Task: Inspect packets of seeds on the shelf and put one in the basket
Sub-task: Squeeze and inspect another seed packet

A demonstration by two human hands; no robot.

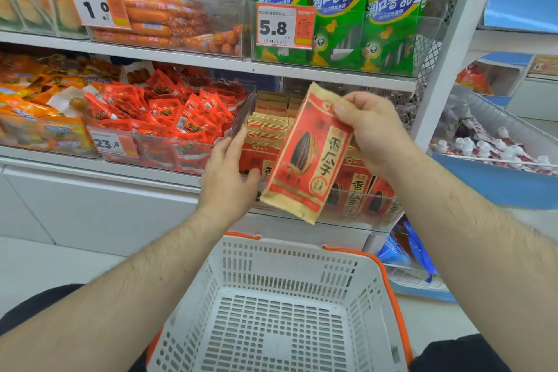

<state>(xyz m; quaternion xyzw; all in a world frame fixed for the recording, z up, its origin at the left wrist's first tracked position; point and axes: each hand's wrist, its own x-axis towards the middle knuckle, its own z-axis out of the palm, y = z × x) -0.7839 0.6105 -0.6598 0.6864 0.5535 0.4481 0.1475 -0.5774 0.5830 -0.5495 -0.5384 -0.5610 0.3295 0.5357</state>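
Note:
My right hand (370, 136) pinches the upper right edge of a red and tan seed packet (305, 157), printed with a dark sunflower seed. The packet hangs tilted in front of the lower shelf, above the far rim of the basket. My left hand (228, 172) is just left of it, fingers relaxed and reaching toward the stacked seed packets (265, 130) in their clear bin; whether it touches them is unclear. More of the same packets (356, 190) stand behind the held one. A white plastic basket (290, 254) with orange handles sits below, nothing inside.
A clear bin of small red snack packs (169, 118) lies left of the seeds, with orange packs (36, 118) further left. Sausages (169, 21) and green corn-sausage bags (338, 6) fill the upper shelf. A white upright post (447, 48) and a blue-edged bin of small bottles (495, 148) stand on the right.

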